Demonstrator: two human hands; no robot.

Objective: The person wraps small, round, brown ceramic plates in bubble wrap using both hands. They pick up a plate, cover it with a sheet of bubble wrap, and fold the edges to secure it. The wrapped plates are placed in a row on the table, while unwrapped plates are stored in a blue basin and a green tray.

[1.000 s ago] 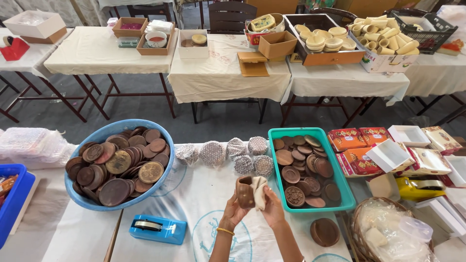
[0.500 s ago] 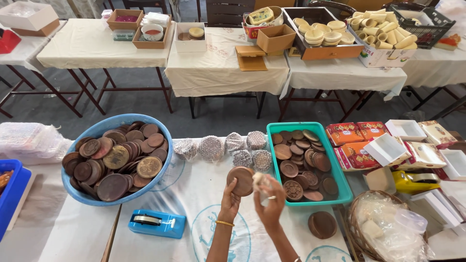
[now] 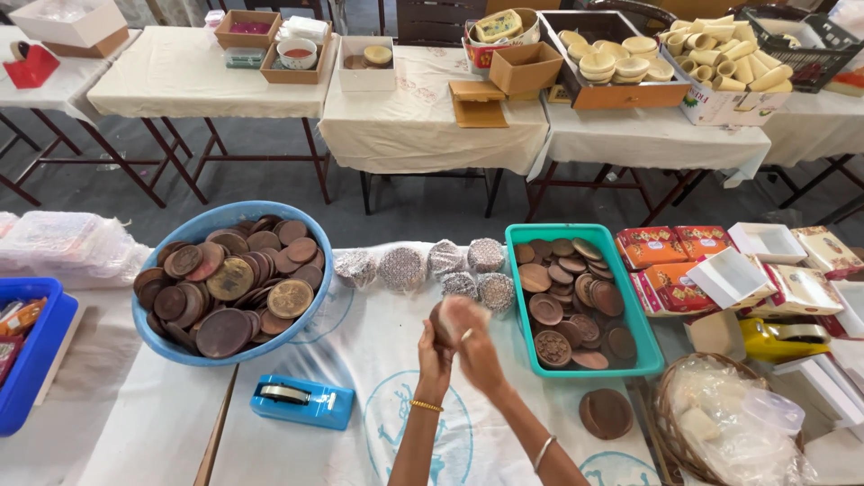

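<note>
Now, at lower centre of the frame, both hands meet over the white cloth [image 3: 360, 360]. From the left: a blue bin [image 3: 27, 360] at the frame's edge, then a blue bowl [image 3: 162, 337] heaped with brown discs, with a blue tape dispenser [image 3: 301, 402] below it. The left hand [image 3: 436, 346], a gold bangle on its wrist, is clamped on one brown disc [image 3: 443, 322], held upright. The right hand [image 3: 477, 346] is pressed against that disc, fingers closed on a pale scrap [image 3: 453, 310] laid on its face; what the scrap is cannot be told. Half a second ago the disc faced the camera with the hands slightly apart; they have since closed together, the right hand covering most of it. Behind the hands lie foil-wrapped rounds [image 3: 423, 268]. To the right, a green tray [image 3: 652, 355] holds more discs, and a lone disc [image 3: 605, 413] lies on the cloth below it. Farther right: red boxes [image 3: 670, 261], white cartons [image 3: 765, 261], and a basket [image 3: 675, 423] of plastic bags.
</note>
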